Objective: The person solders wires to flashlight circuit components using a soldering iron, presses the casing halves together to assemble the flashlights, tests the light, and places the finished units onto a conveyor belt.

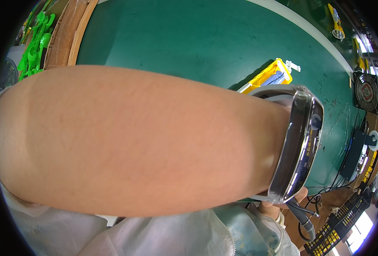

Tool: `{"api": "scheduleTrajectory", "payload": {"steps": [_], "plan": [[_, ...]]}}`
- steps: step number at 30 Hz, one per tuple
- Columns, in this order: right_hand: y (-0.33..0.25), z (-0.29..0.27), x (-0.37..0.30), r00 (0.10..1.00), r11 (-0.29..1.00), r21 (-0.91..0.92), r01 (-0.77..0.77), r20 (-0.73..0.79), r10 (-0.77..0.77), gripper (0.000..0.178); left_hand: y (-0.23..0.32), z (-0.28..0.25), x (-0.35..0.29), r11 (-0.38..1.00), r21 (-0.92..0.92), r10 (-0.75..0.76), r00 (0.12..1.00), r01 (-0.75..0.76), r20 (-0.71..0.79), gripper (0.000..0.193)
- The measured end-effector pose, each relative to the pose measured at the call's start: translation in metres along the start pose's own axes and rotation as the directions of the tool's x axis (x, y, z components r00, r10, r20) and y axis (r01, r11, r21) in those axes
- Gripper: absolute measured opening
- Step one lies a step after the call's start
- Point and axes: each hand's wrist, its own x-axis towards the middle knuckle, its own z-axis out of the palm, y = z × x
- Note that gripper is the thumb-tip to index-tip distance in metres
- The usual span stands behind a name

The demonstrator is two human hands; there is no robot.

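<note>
My left forearm [146, 141] stretches across most of the head view, from the left edge to the right. A large shiny wristband device [297, 145] sits at its wrist and hides my left hand. Below the device only a small part of my right hand [269, 210] shows, so its grip cannot be made out. Close to those fingers is a grey tool handle [303, 219] with a dark cable. Just past my wrist, a yellow plastic casing [280, 68] with a bluish part inside lies on the green table [176, 38], a small white piece [293, 66] against its end.
Bright green plastic parts [37, 47] hang together by a cardboard box [67, 34] at the far left. On the right stand a black fan [367, 91] and a dark box-shaped device [353, 153] with cables. Another yellow part [336, 21] lies at the far right.
</note>
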Motion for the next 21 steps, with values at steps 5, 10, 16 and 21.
{"api": "scheduleTrajectory", "payload": {"steps": [5, 10, 16, 21], "plan": [[0.0011, 0.0014, -0.0015, 1.0, 1.0, 0.007, 0.006, -0.013, -0.006, 0.04, 0.0006, 0.0002, -0.0002, 1.0, -0.003, -0.003, 1.0, 0.003, 0.003, 0.011], [0.0001, -0.0001, -0.0011, 1.0, 1.0, 0.002, -0.004, -0.003, 0.004, 0.04, 0.0009, -0.0005, 0.0002, 1.0, -0.009, -0.004, 1.0, 0.005, 0.008, 0.012], [0.0003, 0.0013, -0.0009, 1.0, 1.0, 0.004, 0.0, -0.014, 0.0, 0.039, 0.0015, -0.0005, 0.0001, 1.0, -0.007, -0.008, 1.0, 0.008, 0.009, 0.012], [0.0004, 0.0011, -0.0001, 1.0, 1.0, -0.005, 0.008, -0.013, -0.008, 0.038, 0.0017, -0.0013, 0.001, 1.0, -0.012, -0.01, 1.0, 0.01, 0.015, 0.012]]}}
